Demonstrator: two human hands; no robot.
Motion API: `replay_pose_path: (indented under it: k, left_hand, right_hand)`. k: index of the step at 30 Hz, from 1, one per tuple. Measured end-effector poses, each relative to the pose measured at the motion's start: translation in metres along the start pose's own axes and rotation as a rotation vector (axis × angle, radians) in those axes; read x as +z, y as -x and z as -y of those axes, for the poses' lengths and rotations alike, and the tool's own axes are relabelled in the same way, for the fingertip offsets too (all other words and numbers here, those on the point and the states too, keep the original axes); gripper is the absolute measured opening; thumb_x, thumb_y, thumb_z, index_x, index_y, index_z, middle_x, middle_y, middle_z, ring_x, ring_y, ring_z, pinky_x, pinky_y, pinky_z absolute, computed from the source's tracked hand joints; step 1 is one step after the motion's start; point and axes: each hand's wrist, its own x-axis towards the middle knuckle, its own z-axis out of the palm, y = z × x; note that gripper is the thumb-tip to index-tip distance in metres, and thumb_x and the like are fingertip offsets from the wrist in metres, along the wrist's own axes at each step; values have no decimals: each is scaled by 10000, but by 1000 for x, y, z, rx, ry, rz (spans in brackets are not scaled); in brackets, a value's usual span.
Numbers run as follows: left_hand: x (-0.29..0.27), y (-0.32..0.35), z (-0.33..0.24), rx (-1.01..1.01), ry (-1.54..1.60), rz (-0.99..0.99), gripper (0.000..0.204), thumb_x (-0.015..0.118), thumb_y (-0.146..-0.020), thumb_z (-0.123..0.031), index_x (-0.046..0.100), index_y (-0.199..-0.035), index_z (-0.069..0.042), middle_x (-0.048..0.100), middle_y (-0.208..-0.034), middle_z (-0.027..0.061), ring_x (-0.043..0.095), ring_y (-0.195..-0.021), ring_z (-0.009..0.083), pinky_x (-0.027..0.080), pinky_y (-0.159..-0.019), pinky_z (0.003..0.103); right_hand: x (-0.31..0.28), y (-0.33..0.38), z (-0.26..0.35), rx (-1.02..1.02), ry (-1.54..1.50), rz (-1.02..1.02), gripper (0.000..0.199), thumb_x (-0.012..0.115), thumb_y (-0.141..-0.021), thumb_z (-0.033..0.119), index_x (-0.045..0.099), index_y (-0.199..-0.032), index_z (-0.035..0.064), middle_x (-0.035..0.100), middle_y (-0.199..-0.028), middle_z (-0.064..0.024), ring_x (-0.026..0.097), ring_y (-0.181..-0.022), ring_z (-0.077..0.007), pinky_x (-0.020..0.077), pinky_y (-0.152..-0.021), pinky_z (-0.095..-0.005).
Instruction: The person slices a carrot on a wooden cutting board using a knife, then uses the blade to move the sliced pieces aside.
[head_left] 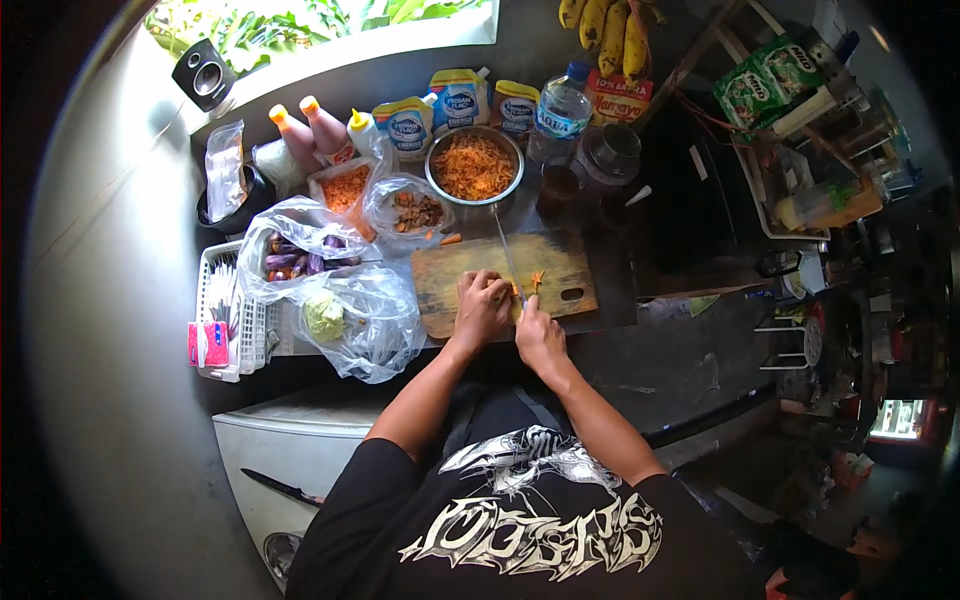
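Note:
My left hand (482,310) rests knuckles-up on a wooden cutting board (450,275), pinning a small orange carrot piece (517,291) under its fingertips. My right hand (538,335) grips the handle of a long knife (505,250) whose blade runs away from me across the board. A few cut orange bits (537,279) lie just right of the blade. A metal bowl of shredded carrot (474,166) stands behind the board.
Clear bags of purple vegetables (300,258), cabbage (325,313), and dark chunks (416,211) lie left of the board. Sauce bottles (312,130), pouches (460,98), a water bottle (562,112) and bananas (608,30) line the back. A white basket (222,300) stands far left.

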Motion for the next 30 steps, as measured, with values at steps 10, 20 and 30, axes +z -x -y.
replay_pose_path:
  k: [10,20,30]
  left_hand:
    - [-16,-7,1,10,-144,142,163,710,-807,-217,695,-953,-147,614,-1131,43,517,-1128,305,398,-941,441]
    - [-18,-8,3,47,-188,158,201,690,-824,-216,669,-1009,-140,604,-1158,61,514,-1124,309,398,-938,439]
    - [-12,-6,6,24,-163,150,198,689,-812,-224,669,-991,-142,596,-1151,70,515,-1114,311,394,-940,439]
  right_hand:
    - [-1,-2,6,20,61,43,288,439,-1010,225,471,-1159,-20,687,-930,-312,674,-895,-495,534,-799,-589]
    - [-5,-9,4,-7,46,65,310,438,-1010,246,446,-1180,-13,682,-941,-324,673,-900,-503,525,-799,-606]
    - [-1,-13,10,-47,126,38,291,420,-1013,221,457,-1178,-15,688,-924,-314,674,-909,-502,527,-809,-599]
